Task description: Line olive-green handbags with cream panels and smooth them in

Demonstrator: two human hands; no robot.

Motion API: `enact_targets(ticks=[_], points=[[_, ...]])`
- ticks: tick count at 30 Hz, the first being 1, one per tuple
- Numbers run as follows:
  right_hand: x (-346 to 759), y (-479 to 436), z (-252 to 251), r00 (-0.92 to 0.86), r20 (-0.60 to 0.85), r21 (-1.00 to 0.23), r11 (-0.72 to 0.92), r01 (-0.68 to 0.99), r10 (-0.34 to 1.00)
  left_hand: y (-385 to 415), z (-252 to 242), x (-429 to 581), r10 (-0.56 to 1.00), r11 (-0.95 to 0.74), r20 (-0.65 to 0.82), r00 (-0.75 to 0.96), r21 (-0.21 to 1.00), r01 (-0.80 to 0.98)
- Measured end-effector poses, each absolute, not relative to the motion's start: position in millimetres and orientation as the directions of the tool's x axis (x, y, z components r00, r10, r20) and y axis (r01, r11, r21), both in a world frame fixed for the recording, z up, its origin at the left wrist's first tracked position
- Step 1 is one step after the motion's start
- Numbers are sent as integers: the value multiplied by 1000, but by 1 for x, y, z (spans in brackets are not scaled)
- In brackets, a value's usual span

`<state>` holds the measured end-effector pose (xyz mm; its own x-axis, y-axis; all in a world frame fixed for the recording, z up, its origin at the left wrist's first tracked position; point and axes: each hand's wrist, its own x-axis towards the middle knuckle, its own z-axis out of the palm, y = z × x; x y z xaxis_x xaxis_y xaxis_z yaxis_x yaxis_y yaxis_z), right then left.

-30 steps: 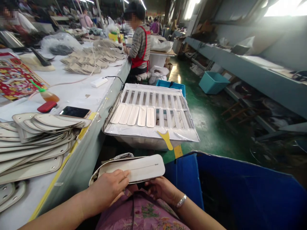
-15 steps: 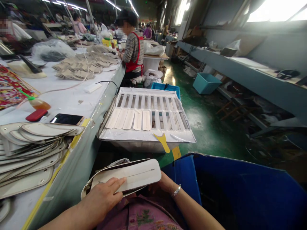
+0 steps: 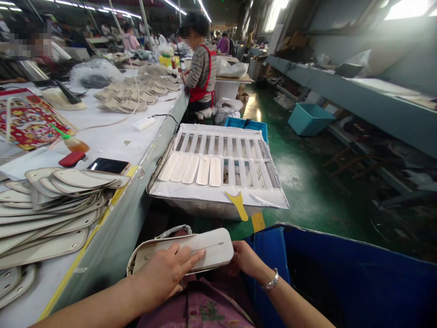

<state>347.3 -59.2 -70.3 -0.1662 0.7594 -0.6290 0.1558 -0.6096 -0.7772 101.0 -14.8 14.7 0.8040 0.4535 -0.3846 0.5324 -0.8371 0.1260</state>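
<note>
A cream bag-like piece (image 3: pixel 141 253) with rounded ends lies over my lap, a strap looping up behind it. Across its top is an oblong off-white panel (image 3: pixel 218 239) marked with a thin dark line. My left hand (image 3: pixel 167 273) rests on this panel, fingers stretched over it toward the right. At the panel's right end, the curled fingers of my right hand (image 3: pixel 247 262) grip the edge; their tips are partly hidden behind it.
A slotted white rack (image 3: pixel 218 193) ahead bears several off-white oblong strips (image 3: pixel 203 171) and a yellow cutout (image 3: pixel 238 205). Left, the table (image 3: pixel 150 146) holds stacked cream pieces (image 3: pixel 64 223), a phone (image 3: pixel 108 166) and a glue bottle (image 3: pixel 77 145). A blue bin (image 3: pixel 341 264) stands right. A person (image 3: pixel 201 68) works ahead.
My view has swung slightly left, so the surroundings sit farther right. My left hand has slid farther along the panel toward its right end. My right hand stays at that end.
</note>
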Motion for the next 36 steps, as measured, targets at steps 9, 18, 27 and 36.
enact_targets(ticks=[9, 18, 27, 36], points=[[353, -65, -45, -23, -675, -721, -653, 232, 737, -3, 13, 102, 434, -834, -396, 809, 164, 527], [351, -50, -37, 59, -647, -727, -639, 250, 760, 9, 19, 103, 358, -831, -427, 830, 260, 492], [348, -41, -25, 153, -600, -713, -611, 344, 785, 17, 24, 104, 325, -821, -418, 848, 321, 473], [349, -55, 9, 134, -406, -715, -406, 570, 904, 17, 13, 103, 311, -856, -364, 878, 293, 425]])
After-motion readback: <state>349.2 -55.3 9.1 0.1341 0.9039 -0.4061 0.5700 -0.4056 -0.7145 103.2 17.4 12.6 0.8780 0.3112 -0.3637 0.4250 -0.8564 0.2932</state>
